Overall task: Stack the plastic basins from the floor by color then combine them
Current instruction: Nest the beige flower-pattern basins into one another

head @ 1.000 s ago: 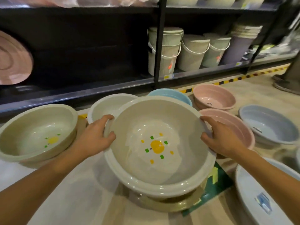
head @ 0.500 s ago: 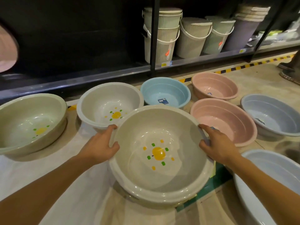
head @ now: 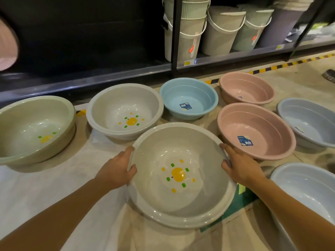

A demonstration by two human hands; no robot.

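Black shelf unit [head: 108,77] runs along the far side, lower right bay holding ribbed lidded buckets [head: 223,31], pale green and cream, some nested. Floor [head: 45,187] below, yellow-black hazard tape along the shelf foot.

Basins all upright, all empty apart from printed motifs or stickers. Olive-green basin [head: 32,127] far left, yellow print inside. Beige held basin [head: 181,174] centre near, orange-and-green print on its bottom; looks seated in another basin underneath, only a second rim showing at the near edge. Near pink basin [head: 253,131] just right of it, blue label inside. Two grey-blue basins at right: one [head: 308,124] further off, one [head: 308,192] nearer, cut by the frame. White basin [head: 125,111] just behind the held one, same fruit print. Far pink basin [head: 246,87] by the tape. Light blue basin [head: 188,98], smallest, sticker inside.

Left hand [head: 116,171] clamped on the held basin's left rim, thumb inside. Right hand [head: 239,167] clamped on the right rim, same way.
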